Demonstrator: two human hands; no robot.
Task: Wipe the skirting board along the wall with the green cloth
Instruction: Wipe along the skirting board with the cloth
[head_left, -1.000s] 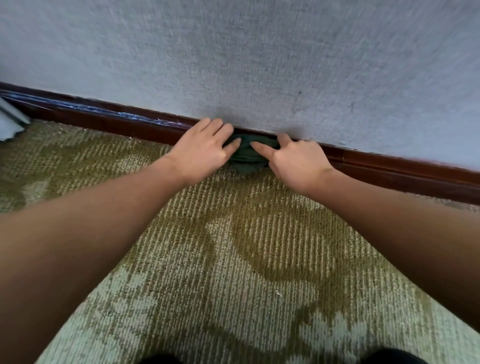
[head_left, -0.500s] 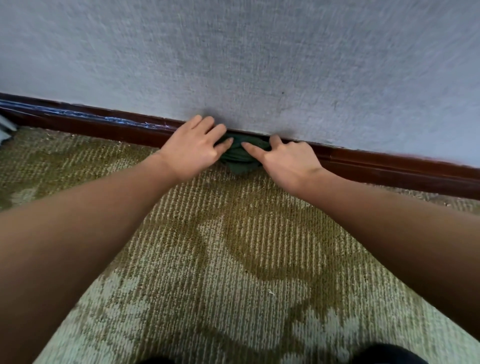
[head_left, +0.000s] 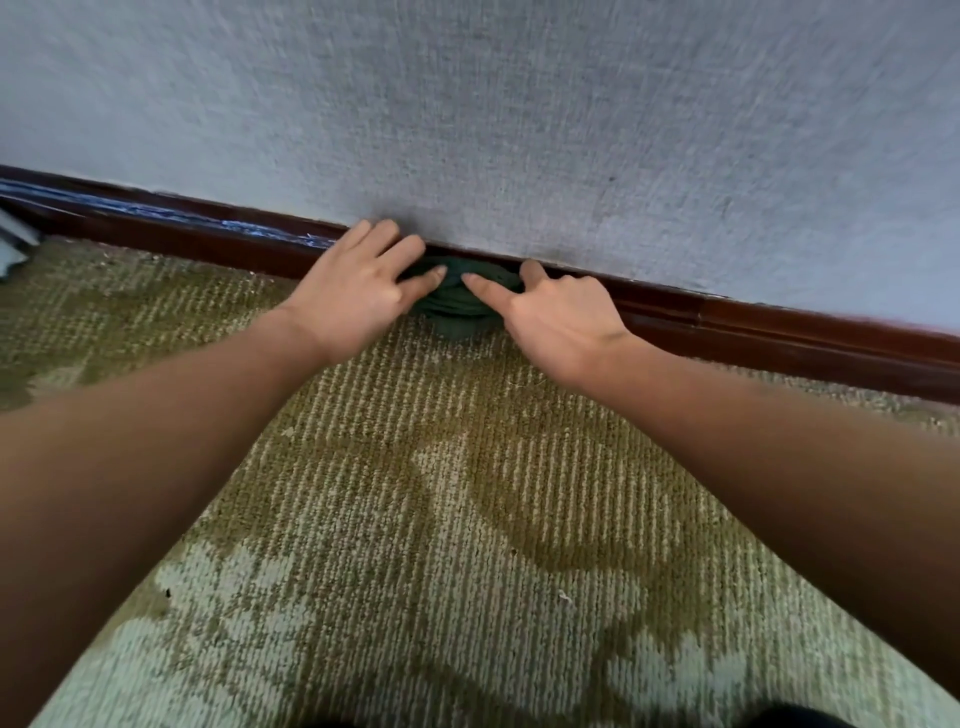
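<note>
Down at floor level, both bare arms reached out across the patterned olive and cream carpet (head_left: 467, 493) to the foot of the wall (head_left: 519, 130). The green cloth (head_left: 457, 306) sat bunched into a dark wad right against the skirting board (head_left: 779, 332), its lower edge spilling onto the carpet, and it was sandwiched between the two hands.

The left hand (head_left: 358, 291) lay flat and released, fingers stretched up over the top edge of the dark red-brown board to touch the wall, thumb tip pressing the cloth's left side. The right hand (head_left: 561, 322) answered from the other side: thumb straight along the front of the cloth, forefinger pointing up past its right end to the board's top edge, pressing rather than grasping. Its remaining fingers were tucked behind the knuckles and mostly hidden.

The two thumb tips nearly met over the middle of the wad. Further left, the board's top showed a streaky bluish sheen. At the far left edge something pale (head_left: 13, 244) stood on the carpet, too cropped to identify.
</note>
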